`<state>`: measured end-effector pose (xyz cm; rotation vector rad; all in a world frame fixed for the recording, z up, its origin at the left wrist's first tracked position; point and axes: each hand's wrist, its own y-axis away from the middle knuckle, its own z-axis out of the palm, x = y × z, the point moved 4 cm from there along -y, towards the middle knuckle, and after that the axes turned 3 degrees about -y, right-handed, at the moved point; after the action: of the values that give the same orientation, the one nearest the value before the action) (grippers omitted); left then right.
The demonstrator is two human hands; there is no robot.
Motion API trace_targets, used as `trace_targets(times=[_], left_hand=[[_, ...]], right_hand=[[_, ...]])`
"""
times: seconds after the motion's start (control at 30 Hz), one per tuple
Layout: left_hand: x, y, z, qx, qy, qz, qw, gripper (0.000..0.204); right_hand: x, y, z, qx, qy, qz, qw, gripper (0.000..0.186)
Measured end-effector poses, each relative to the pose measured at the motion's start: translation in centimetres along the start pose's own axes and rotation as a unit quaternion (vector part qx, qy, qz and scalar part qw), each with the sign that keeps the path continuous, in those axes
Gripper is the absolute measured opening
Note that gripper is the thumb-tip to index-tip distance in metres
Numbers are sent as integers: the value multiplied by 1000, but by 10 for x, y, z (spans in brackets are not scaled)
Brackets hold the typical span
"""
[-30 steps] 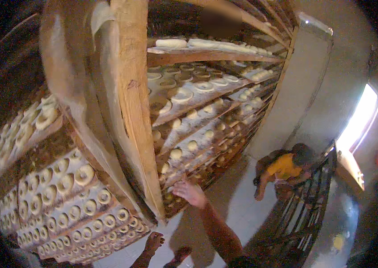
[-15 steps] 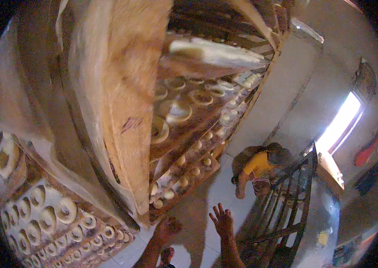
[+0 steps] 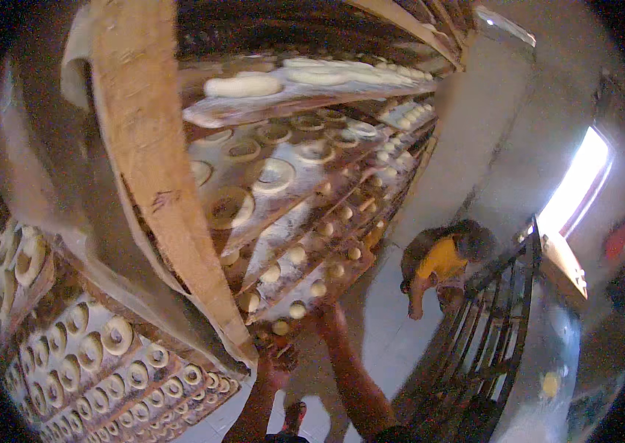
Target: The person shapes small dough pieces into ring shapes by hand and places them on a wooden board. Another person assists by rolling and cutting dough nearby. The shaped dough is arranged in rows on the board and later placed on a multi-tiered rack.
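Note:
Low on the rack, a wooden board (image 3: 278,301) carries several round pale dough balls (image 3: 297,309). My left hand (image 3: 278,357) is at the near left end of this board, beside the foot of the wooden post; its fingers are dark and blurred. Up against the board's near edge is my right hand (image 3: 325,316), its fingers hidden in shadow and by the board. Whether either hand grips the board cannot be made out. On the shelf above lie dough rings (image 3: 274,175), and higher still are long pale dough rolls (image 3: 244,85).
A wooden post (image 3: 151,148) with cloth (image 3: 39,162) hanging beside it stands left of the hands. More dough rings fill boards (image 3: 98,384) at lower left. To the right, a person in a yellow top (image 3: 442,258) bends beside a dark metal rack (image 3: 493,325).
Both hands have moved to the low board's near edge; my right hand, spread in the air before, has come up and left. The view has shifted, showing more of the shelves.

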<state>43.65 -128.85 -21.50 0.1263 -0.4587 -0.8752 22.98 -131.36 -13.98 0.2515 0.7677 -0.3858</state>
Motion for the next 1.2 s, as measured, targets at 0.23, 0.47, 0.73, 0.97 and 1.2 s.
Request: trace_targets(times=[0.23, 0.47, 0.73, 0.97, 1.2], left_hand=[[25, -14, 36, -64, 37, -21, 997, 39], [-38, -17, 87, -111, -33, -140, 983, 42], [-261, 85, 163, -205, -139, -428, 869, 47], [-392, 285, 166, -247, -188, -631, 711, 53], [-442, 415, 158, -250, -201, -766, 557, 59]], right_hand=[[-133, 145, -146, 129, 257, -76, 955, 25], [-223, 525, -222, 310, 90, -40, 946, 43], [-246, 893, -79, 608, 446, -64, 654, 56], [-154, 1061, 25, 568, 45, -689, 448, 77], [-84, 1112, -29, 749, -72, -611, 244, 31]])
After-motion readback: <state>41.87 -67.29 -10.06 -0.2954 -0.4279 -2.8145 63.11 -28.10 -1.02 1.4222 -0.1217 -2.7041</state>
